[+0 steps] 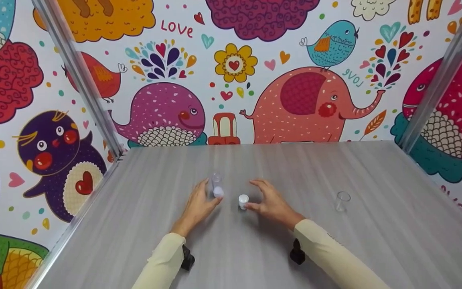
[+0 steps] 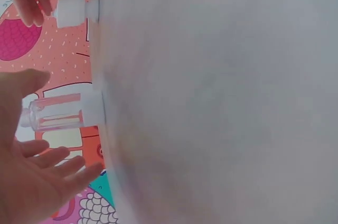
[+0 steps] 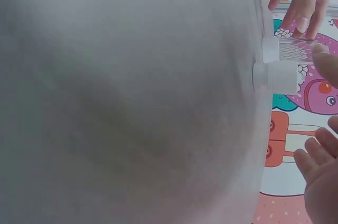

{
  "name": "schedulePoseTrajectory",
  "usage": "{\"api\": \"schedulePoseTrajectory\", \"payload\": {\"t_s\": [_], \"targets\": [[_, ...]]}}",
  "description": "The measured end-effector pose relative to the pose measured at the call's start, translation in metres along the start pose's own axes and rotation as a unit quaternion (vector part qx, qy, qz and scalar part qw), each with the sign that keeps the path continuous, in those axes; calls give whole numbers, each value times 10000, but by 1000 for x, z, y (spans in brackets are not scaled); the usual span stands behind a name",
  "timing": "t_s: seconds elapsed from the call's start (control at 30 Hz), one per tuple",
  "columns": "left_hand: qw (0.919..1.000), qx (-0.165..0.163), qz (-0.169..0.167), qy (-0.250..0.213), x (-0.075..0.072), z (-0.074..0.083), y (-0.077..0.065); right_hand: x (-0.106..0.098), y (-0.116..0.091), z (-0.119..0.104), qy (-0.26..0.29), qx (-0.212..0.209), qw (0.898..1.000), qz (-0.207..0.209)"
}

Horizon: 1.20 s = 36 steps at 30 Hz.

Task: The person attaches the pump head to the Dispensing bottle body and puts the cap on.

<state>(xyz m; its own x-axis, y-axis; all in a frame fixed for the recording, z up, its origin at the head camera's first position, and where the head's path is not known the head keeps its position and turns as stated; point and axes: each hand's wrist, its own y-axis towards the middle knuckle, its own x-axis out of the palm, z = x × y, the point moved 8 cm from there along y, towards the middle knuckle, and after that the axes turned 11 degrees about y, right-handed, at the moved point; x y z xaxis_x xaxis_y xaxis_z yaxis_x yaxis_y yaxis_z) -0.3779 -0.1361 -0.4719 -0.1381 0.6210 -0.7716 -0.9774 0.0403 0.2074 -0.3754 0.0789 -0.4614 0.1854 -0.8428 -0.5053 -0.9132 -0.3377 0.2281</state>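
Two small things between two hands; clear bottle with white base stands upright on the table, just right of left hand, which is the nearer one; long axis vertical, across the gap between thumb and fingers. White fitting also upright, just left of right hand, next to its thumb tip. Left hand: fingers spread, thumb well apart, palm turned toward the bottle, no grip. Right hand: loosely cupped, wide thumb gap, palm inward, no grip; whether thumb touches fitting, can't tell. Clear cup well apart, farther right
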Motion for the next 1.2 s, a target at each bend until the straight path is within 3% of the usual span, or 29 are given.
{"api": "schedulePoseTrajectory", "payload": {"t_s": [0.27, 0.47, 0.63, 0.87, 1.2], "targets": [[9983, -27, 313, -488, 1, 3, 6, 9, 0, 8, 711, 319, 9970, -19], [9959, -359, 329, -759, 5, 2, 12, 12, 1, 12, 953, 628, 9934, 74], [9920, -695, 367, -990, 9, 0, 16, 16, 3, 15, 1098, 548, 9923, 158], [9889, -775, 563, -1134, 9, -1, 18, 22, 3, 20, 1244, 560, 9904, 202], [9839, -957, 466, -1434, 13, 0, 22, 31, 7, 22, 1589, 730, 9843, 256]]}}
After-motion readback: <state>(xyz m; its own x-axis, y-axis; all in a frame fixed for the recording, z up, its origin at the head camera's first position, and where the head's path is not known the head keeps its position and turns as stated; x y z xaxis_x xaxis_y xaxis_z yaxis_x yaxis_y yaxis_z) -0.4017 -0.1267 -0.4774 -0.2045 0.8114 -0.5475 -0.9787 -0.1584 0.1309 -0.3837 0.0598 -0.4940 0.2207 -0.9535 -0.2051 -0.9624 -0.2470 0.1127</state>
